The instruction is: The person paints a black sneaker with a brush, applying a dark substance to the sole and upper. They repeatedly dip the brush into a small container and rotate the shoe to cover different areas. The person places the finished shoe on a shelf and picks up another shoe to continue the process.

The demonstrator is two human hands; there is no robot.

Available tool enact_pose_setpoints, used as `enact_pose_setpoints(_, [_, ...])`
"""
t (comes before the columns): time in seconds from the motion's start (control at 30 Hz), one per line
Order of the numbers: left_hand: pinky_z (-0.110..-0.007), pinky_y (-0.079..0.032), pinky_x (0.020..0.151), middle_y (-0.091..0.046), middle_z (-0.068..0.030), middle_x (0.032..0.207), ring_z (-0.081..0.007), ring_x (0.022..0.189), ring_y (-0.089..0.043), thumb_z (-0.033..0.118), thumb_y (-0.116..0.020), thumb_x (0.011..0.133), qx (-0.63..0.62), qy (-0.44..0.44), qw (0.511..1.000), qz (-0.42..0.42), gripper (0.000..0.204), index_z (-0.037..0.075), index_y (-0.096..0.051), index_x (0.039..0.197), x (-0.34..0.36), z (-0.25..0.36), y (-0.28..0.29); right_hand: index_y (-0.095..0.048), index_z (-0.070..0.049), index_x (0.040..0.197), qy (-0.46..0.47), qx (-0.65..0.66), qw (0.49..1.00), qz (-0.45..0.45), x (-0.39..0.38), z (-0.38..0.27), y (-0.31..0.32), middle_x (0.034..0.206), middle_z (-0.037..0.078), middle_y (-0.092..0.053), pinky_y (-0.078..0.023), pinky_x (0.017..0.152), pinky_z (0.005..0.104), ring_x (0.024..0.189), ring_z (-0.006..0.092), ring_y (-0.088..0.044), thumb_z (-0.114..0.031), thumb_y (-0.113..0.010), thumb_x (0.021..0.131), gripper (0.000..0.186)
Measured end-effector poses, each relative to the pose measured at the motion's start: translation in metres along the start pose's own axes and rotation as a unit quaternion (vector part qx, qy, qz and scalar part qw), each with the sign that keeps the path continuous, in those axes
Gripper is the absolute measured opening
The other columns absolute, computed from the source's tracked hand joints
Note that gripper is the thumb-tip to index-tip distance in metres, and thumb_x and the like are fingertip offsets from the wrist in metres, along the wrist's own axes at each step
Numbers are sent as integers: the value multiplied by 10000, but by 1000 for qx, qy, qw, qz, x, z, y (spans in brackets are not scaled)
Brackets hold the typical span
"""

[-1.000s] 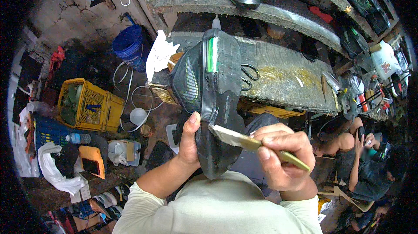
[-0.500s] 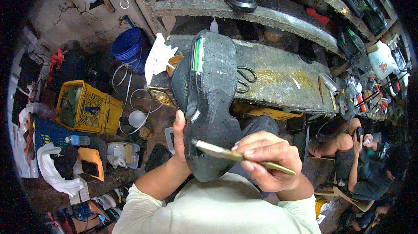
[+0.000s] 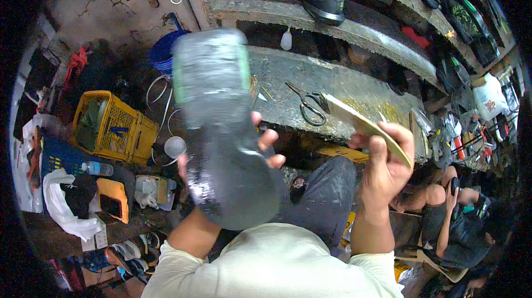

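No txt legible anywhere, only marks. White jug (image 3: 489, 98), far R: small reddish print, too tiny to make out. Clear bottle (image 3: 97, 168), L side: bluish label, wording n/a at this res. Yellow crate (image 3: 113, 129): dk-blue mark on side, can't tell if lettering. Black shoe on shelf (image 3: 324, 1): sm. yellow-green mark nr heel, unreadable. Held shoe (image 3: 221, 132): sole blurred, nothing legible.

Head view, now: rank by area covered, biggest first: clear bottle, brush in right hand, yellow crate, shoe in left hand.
1. shoe, blurred; nearness to the camera likely enlarges it
2. yellow crate
3. brush, partly hidden by fingers
4. clear bottle
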State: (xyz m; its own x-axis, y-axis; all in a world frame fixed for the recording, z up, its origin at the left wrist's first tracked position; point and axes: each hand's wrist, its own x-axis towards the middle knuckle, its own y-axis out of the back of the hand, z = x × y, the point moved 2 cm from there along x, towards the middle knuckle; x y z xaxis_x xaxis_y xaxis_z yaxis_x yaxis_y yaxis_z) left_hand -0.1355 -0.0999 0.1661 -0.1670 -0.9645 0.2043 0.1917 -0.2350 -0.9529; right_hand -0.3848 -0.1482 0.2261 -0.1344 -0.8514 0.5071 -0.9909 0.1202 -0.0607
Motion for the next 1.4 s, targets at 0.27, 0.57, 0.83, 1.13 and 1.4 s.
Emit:
enact_pose_setpoints(0.27, [-740, -434, 1047, -296, -288, 1614, -492, 1382, -458, 719, -696, 837, 17, -138, 990, 0, 1162, 56, -168, 1631, -42, 85, 13, -750, -10, 1096, 60, -142, 968, -198, 47, 81, -99, 964, 55, -749, -520, 757, 258, 876, 95, -658, -47, -764, 927, 174])
enact_pose_setpoints(0.57, [-746, -418, 1035, -225, -284, 1658, -493, 1400, -448, 772, -553, 895, 5, -157, 987, 42, 1082, 108, -153, 1650, -67, 107, 33, -781, -114, 1062, 53, -362, 871, -327, 69, 171, -194, 1020, 149, -761, -570, 835, 440, 958, 357, -729, -226, -752, 906, 194])
enact_pose_setpoints(0.83, [-738, -380, 1095, -304, -246, 1637, -468, 1414, -446, 682, -485, 961, 23, -167, 979, 116, 910, 107, -252, 1626, -69, 105, 50, -774, -87, 1063, 58, -319, 900, -290, 61, 158, -179, 975, 127, -770, -561, 686, 363, 754, 264, -716, -197, -770, 913, 186])
enact_pose_setpoints(1.13, [-677, -467, 1040, -504, -220, 1485, -419, 1300, -558, 732, -391, 965, 84, -170, 972, 142, 896, 63, -357, 1561, -52, 97, 34, -761, -83, 1074, 53, -250, 944, -208, 54, 157, -175, 951, 141, -770, -564, 702, 356, 772, 261, -736, -209, -760, 934, 188])
enact_pose_setpoints(1.4, [-588, -536, 982, -586, -181, 1347, -366, 1200, -619, 756, -401, 949, 113, -153, 951, 244, 877, 56, -455, 1474, -36, 69, 21, -714, 3, 1108, -23, -186, 957, -222, 66, 170, -171, 904, 100, -771, -542, 639, 269, 724, 113, -696, -187, -720, 986, 225])
